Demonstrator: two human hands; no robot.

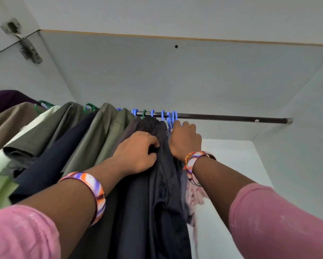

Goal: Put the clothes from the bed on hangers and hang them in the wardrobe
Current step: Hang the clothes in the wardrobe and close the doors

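Overhead, pale wardrobe panel [175, 75], dark rail [231, 117], clothes [93, 139] hung left

Only one view to work with here, the head cam. I'm looking from below, tilted up into the pale grey wardrobe interior [175, 75], facing its back wall and top panel. It's really close in: the dark metal hanging rail [222, 117] runs across mid-frame, forearms filling the bottom. Wide-angle bends the edges.
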